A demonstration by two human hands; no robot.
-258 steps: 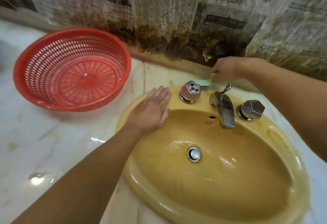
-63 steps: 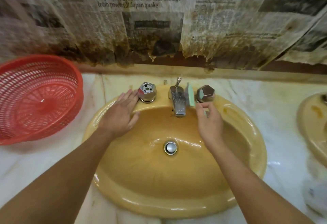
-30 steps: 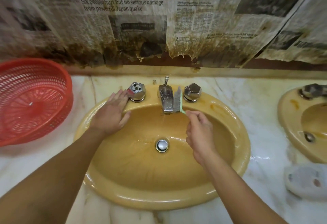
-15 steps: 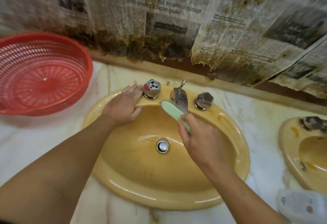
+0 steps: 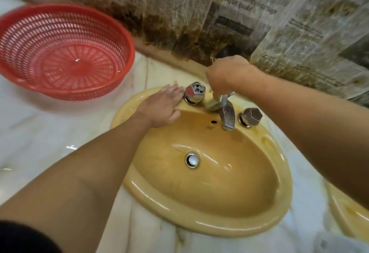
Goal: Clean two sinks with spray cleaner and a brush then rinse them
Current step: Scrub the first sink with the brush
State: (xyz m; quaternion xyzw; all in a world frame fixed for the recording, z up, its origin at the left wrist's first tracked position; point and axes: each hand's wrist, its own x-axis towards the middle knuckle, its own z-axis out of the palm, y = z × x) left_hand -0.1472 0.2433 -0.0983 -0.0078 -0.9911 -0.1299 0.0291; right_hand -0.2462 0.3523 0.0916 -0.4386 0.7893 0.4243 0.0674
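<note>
**Position.** The right hand reaches down from behind the spout, its fingers clenched round the brush. The brush head bears on the deck of the sink just left of the spout base, between the spout and the left tap handle. The left hand lies flat on the rim left of the spout, fingers released and straight, their tips just beside that handle. The drain sits in the bowl in front of the spout. A red basket stands on the bench, well left of the spout.

**Probable faults.**
- The glaze looks wet, so the bracing palm may slide towards the bowl under load.
- The gap left of the spout is narrow. The brush may jam or skid out, driving the knuckles into the handle.
- A knock could open the handle and wash off cleaner too soon.
- Bristle spatter may reach the newspaper behind the spout.
</note>
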